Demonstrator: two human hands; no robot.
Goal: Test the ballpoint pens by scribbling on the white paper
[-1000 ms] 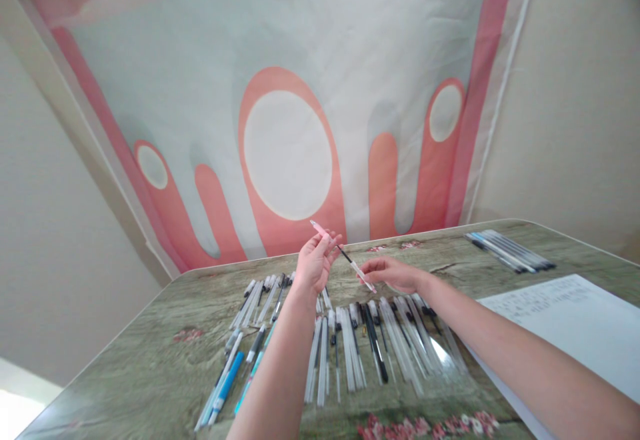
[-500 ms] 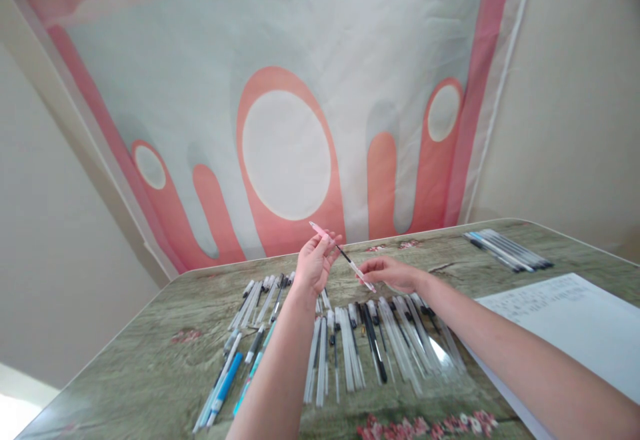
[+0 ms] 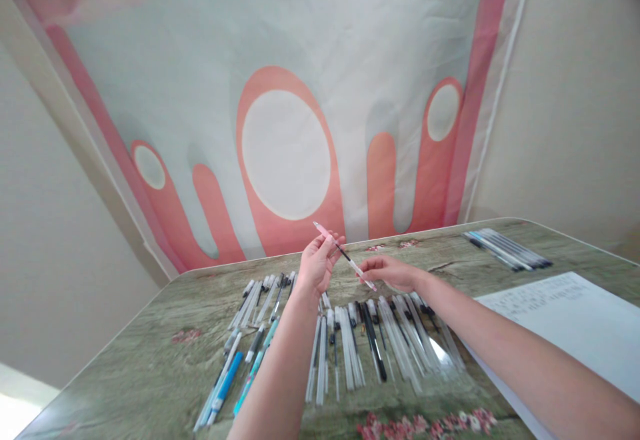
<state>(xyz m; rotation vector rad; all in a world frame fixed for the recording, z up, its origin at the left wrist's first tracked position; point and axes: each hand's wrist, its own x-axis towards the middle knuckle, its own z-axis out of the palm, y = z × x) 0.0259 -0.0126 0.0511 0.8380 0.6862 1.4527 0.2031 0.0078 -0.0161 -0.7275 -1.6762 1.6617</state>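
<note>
A slim pen (image 3: pixel 354 266) with a pink front part, a dark middle and a pale rear end slants down to the right above the table. My left hand (image 3: pixel 318 259) pinches it by the pink part, near the upper end. Thumb and fingers of my right hand (image 3: pixel 386 272) are closed at its lower end. Below both hands lies a row of clear pen barrels, caps and dark refills (image 3: pixel 347 350). One black pen (image 3: pixel 374 343) stands out among them. My left forearm hides part of the row.
Left of my arm lie more clear pen parts (image 3: pixel 249 305), a blue pen (image 3: pixel 227 385) and a teal pen (image 3: pixel 255 373). A bundle of pens (image 3: pixel 510 251) rests at the back right. Printed paper (image 3: pixel 575 320) lies on the wood-patterned table (image 3: pixel 140 353). A patterned cloth (image 3: pixel 350 60) hangs behind.
My left hand and the pen have shifted very slightly to the right. Both hands keep the same grip, and the parts on the table have not moved.
</note>
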